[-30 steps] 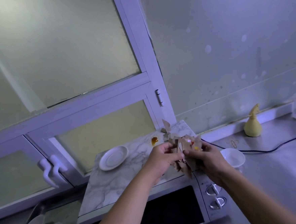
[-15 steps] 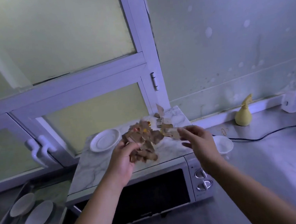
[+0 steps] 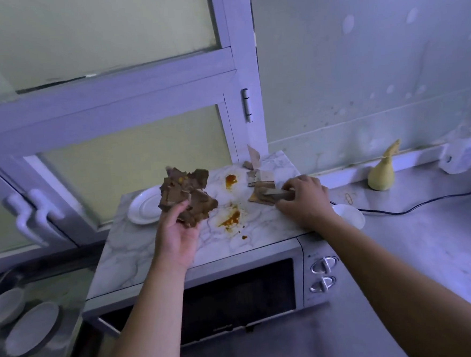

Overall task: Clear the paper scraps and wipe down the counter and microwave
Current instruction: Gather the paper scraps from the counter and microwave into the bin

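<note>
Head view: left hand [image 3: 177, 235] clenches a wad of scraps [image 3: 186, 193], right hand [image 3: 304, 201] pinches loose scraps [image 3: 260, 176] atop the microwave [image 3: 237, 295] (orange stains [image 3: 230, 181] not yet wiped).

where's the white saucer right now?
Head view, left of centre: the white saucer sits on the microwave's marble top near its back-left corner, just left of the scrap wad the left hand grips.
</note>
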Tool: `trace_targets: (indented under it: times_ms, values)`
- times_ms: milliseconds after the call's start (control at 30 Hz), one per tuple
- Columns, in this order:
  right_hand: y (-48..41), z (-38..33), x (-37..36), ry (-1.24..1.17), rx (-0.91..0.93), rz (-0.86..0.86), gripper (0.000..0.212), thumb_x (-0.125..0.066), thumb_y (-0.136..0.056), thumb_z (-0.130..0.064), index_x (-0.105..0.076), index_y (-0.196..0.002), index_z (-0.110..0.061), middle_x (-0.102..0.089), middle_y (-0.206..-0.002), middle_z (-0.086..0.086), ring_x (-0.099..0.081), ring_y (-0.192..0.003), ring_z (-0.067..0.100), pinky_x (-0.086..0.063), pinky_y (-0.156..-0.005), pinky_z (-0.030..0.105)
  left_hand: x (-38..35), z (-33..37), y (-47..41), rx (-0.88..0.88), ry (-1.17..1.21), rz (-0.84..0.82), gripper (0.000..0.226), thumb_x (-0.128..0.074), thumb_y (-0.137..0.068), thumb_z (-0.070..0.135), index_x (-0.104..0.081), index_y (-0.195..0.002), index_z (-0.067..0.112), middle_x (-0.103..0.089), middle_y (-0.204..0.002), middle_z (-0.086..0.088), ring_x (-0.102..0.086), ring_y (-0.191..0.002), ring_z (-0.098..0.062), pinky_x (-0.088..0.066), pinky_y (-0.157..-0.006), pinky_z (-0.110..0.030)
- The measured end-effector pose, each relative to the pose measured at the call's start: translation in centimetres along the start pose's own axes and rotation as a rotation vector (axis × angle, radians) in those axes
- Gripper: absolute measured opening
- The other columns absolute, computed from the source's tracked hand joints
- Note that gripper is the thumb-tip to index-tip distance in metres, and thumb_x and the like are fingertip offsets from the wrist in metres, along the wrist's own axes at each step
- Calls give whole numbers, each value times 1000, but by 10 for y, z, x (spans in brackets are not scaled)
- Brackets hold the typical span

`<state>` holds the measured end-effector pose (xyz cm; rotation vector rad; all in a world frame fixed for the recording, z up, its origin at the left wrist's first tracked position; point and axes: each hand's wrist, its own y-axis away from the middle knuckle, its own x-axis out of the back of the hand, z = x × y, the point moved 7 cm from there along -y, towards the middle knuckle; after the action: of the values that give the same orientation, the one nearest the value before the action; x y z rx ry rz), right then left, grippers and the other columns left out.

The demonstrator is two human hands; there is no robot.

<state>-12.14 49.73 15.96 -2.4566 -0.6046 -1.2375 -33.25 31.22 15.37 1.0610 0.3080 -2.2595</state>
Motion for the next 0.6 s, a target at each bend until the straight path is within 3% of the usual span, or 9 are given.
trace_targets:
  times_ms: [100, 200, 267, 433, 533, 600]
  values:
    - [-1, 1, 1, -47, 8, 14, 27, -70, -77, -30, -68, -103, -23, -61, -112, 1, -47, -119, 27, -32, -98, 36, -3, -1, 0, -5, -34, -24, 44, -58, -90, 7, -55, -134, 10, -63, -133, -13, -60, -125, -25, -54, -92, -32]
    - [1, 5, 6, -299, 15, 56, 16, -69, -67, -20, -65, -82, -23, -68, -82, -5, -61, -92, 21, -47, -82, 36, -4, 2, 1, -45, -74, -32, 51, -63, -83, 9, -55, -134, 9, -64, -132, -13, -61, -123, -25, -57, -86, -32]
    - [4, 6, 8, -456, 54, 63, 15, -63, -63, -21, -66, -78, -24, -70, -72, -8, -61, -76, 9, -46, -69, 31, -6, 3, 1, -65, -110, -40, 54, -64, -81, 10, -55, -135, 9, -63, -132, -13, -61, -123, -25, -55, -87, -33]
    - [7, -5, 10, -889, 141, 1, 7, -61, -82, -6, -68, -84, -9, -72, -73, 10, -61, -69, 17, -46, -70, 29, -11, 5, 2, -144, -214, -123, 31, -55, -90, 2, -72, -112, 16, -66, -126, -14, -61, -122, -27, -54, -92, -37]
    - [18, -21, 13, -1121, 143, 11, 15, -58, -89, 4, -69, -83, -5, -71, -74, 10, -63, -75, 20, -46, -71, 21, -11, 7, 3, -184, -294, -123, 33, -60, -89, -1, -67, -119, 10, -63, -129, -18, -59, -123, -32, -49, -101, -50]
    - [30, -50, 9, -1189, 212, -73, 12, -61, -89, 3, -71, -83, -1, -73, -81, 18, -67, -81, 25, -49, -77, 22, -11, 5, 3, -155, -267, -84, 38, -64, -86, 2, -63, -124, 5, -65, -125, -21, -63, -117, -35, -54, -92, -49]
